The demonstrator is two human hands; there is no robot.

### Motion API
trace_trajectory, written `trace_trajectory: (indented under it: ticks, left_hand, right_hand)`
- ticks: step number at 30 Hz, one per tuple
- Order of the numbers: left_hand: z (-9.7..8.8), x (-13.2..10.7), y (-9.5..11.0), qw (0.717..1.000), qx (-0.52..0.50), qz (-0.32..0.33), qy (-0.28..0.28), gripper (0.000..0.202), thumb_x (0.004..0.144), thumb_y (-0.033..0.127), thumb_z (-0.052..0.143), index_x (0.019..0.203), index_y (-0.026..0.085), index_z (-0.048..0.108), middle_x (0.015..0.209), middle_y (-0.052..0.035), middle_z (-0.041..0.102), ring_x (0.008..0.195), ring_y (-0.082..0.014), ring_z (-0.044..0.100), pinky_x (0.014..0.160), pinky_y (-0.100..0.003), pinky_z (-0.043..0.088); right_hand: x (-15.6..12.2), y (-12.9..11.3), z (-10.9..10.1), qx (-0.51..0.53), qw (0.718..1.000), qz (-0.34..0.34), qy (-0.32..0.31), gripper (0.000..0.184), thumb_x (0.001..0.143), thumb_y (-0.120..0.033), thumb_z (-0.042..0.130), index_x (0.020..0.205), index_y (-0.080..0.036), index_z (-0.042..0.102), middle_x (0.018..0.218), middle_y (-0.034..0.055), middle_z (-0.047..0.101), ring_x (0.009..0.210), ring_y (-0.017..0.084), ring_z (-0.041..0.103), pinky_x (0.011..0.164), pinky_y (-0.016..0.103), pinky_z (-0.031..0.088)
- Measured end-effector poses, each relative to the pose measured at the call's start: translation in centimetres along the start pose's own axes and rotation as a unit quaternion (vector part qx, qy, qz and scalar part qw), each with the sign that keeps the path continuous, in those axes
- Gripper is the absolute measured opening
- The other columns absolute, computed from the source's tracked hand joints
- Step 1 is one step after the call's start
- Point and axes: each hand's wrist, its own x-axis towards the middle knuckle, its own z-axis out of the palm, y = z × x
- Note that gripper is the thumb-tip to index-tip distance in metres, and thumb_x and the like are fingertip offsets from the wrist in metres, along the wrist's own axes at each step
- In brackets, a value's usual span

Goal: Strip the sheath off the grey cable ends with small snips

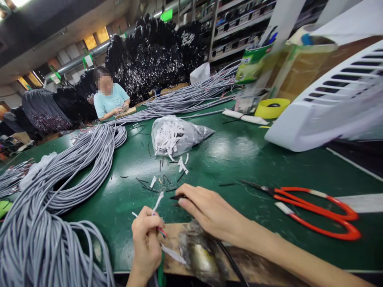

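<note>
My left hand (146, 243), closed at the bottom centre, pinches the end of a cable with thin coloured wires (162, 232) fanning out. A white strip (158, 202) sticks up from the same hand, and another white strip (173, 253) hangs below it. To its right, my right hand (206, 209) is closed around a black two-tipped tool like tweezers (177, 197), mostly covered by the fingers. Its dark tips point left, apart from the wires. Beneath the right hand lies a plastic-wrapped lump (202, 255) on a wooden board (173, 231).
Large bundles of grey cable (74, 171) cover the left side. Orange-handled scissors (314, 207) lie at right. A clear bag of white scraps (176, 135) sits mid-table among black offcuts. Yellow tape (272, 108) and a white slotted housing (329, 95) stand right. A co-worker (110, 97) sits across.
</note>
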Motion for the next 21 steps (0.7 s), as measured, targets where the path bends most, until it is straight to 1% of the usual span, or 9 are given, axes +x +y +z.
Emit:
trace_trajectory:
  ticks: [2, 5, 8, 11, 14, 16, 19, 20, 21]
  left_hand:
    - [-0.1, 0.1, 0.1, 0.999, 0.015, 0.043, 0.006, 0.028, 0.088, 0.01, 0.036, 0.064, 0.019, 0.046, 0.059, 0.0028, 0.041, 0.054, -0.0091, 0.041, 0.05, -0.02, 0.03]
    - [-0.1, 0.3, 0.3, 0.996, 0.051, 0.073, 0.0, 0.029, 0.084, 0.007, 0.036, 0.059, 0.018, 0.044, 0.059, 0.0023, 0.039, 0.054, -0.0093, 0.04, 0.049, -0.021, 0.029]
    - [0.0, 0.4, 0.4, 0.993, 0.073, 0.092, -0.012, 0.029, 0.082, 0.007, 0.037, 0.055, 0.017, 0.042, 0.057, 0.0025, 0.037, 0.052, -0.0088, 0.038, 0.048, -0.021, 0.026]
    - [0.1, 0.5, 0.5, 0.991, 0.083, 0.101, -0.025, 0.028, 0.082, 0.007, 0.037, 0.056, 0.017, 0.042, 0.057, 0.0031, 0.035, 0.05, -0.0082, 0.036, 0.046, -0.02, 0.025]
    - [0.2, 0.7, 0.5, 0.99, 0.083, 0.108, -0.035, 0.03, 0.083, 0.007, 0.036, 0.056, 0.018, 0.042, 0.055, 0.0032, 0.034, 0.05, -0.0082, 0.036, 0.046, -0.02, 0.025]
    - [0.1, 0.7, 0.5, 0.991, 0.076, 0.107, -0.036, 0.032, 0.085, 0.008, 0.035, 0.056, 0.018, 0.043, 0.055, 0.0029, 0.035, 0.05, -0.0084, 0.036, 0.046, -0.02, 0.025]
    - [0.1, 0.3, 0.4, 0.995, 0.045, 0.082, -0.033, 0.032, 0.088, 0.011, 0.034, 0.06, 0.019, 0.048, 0.056, 0.0017, 0.042, 0.051, -0.0093, 0.041, 0.048, -0.021, 0.03]
    - [0.1, 0.1, 0.3, 0.997, 0.036, 0.063, -0.023, 0.03, 0.088, 0.012, 0.035, 0.065, 0.019, 0.052, 0.058, 0.001, 0.046, 0.053, -0.0101, 0.044, 0.05, -0.021, 0.033]
    - [0.1, -0.1, 0.3, 0.999, 0.03, 0.033, -0.008, 0.026, 0.089, 0.013, 0.037, 0.075, 0.02, 0.057, 0.06, 0.0005, 0.049, 0.055, -0.0107, 0.047, 0.051, -0.021, 0.036]
  right_hand:
    - [0.1, -1.5, -0.2, 0.052, 0.998, -0.025, -0.026, 0.021, 0.093, -0.024, 0.033, 0.092, -0.019, 0.053, 0.083, 0.0039, 0.061, 0.073, 0.017, 0.059, 0.065, 0.027, 0.045]
    - [0.3, -2.7, -0.3, 0.078, 0.994, -0.044, -0.058, 0.02, 0.092, -0.023, 0.036, 0.088, -0.019, 0.055, 0.083, 0.0036, 0.062, 0.074, 0.017, 0.06, 0.067, 0.028, 0.044]
    - [0.6, -3.0, -0.4, 0.078, 0.993, -0.058, -0.065, 0.023, 0.092, -0.024, 0.037, 0.084, -0.019, 0.058, 0.081, 0.0031, 0.063, 0.072, 0.017, 0.059, 0.066, 0.027, 0.042]
    - [1.0, -2.9, -0.6, 0.081, 0.991, -0.079, -0.07, 0.027, 0.092, -0.026, 0.037, 0.079, -0.019, 0.06, 0.08, 0.0021, 0.065, 0.069, 0.015, 0.059, 0.063, 0.025, 0.039]
    - [1.2, -2.7, -0.7, 0.093, 0.99, -0.086, -0.055, 0.031, 0.093, -0.028, 0.036, 0.074, -0.019, 0.059, 0.073, 0.0009, 0.065, 0.063, 0.013, 0.057, 0.058, 0.024, 0.035]
    - [1.4, -2.4, -0.6, 0.118, 0.989, -0.081, -0.036, 0.039, 0.094, -0.032, 0.032, 0.067, -0.018, 0.056, 0.063, -0.0001, 0.06, 0.055, 0.012, 0.051, 0.054, 0.024, 0.031]
    - [1.4, -2.2, -0.5, 0.197, 0.979, -0.047, 0.006, 0.05, 0.095, -0.045, 0.023, 0.063, -0.018, 0.05, 0.056, -0.0011, 0.052, 0.05, 0.01, 0.043, 0.05, 0.022, 0.031]
    - [1.4, -2.1, -0.6, 0.223, 0.974, -0.039, 0.018, 0.051, 0.093, -0.051, 0.024, 0.064, -0.017, 0.05, 0.057, -0.0013, 0.051, 0.05, 0.01, 0.043, 0.049, 0.021, 0.031]
    - [1.3, -2.1, -0.6, 0.241, 0.969, -0.04, 0.028, 0.052, 0.09, -0.058, 0.029, 0.065, -0.017, 0.05, 0.057, -0.0017, 0.05, 0.05, 0.009, 0.042, 0.048, 0.021, 0.032]
